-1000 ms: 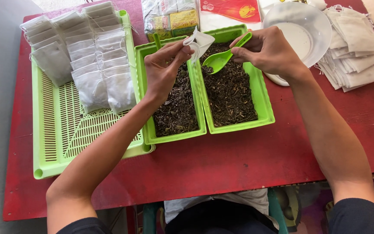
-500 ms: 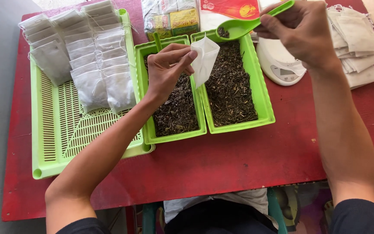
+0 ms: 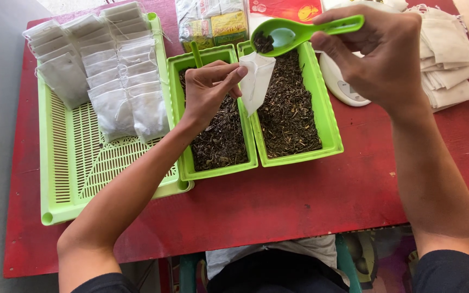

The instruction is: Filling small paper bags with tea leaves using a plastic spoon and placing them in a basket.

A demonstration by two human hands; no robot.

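**Spoon over tea bag**

Right hand (image 3: 389, 51) fingers grasp a green spoon (image 3: 299, 32) holding tea leaves; left hand (image 3: 207, 89) fingers pinch an empty white tea bag (image 3: 256, 81) just beneath it, above two green trays (image 3: 329, 127) of loose tea near the red worktop's (image 3: 278, 206) far edge.

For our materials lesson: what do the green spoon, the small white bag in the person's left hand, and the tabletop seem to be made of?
Green spoon: probably plastic, smooth and slightly glossy, evenly coloured and moulded in one piece.
Small white bag: likely thin filter paper or non-woven fabric, matte, soft and creased where the left hand pinches it.
Tabletop: seemingly painted wood, red with scuffs and worn dark patches; uncertain.
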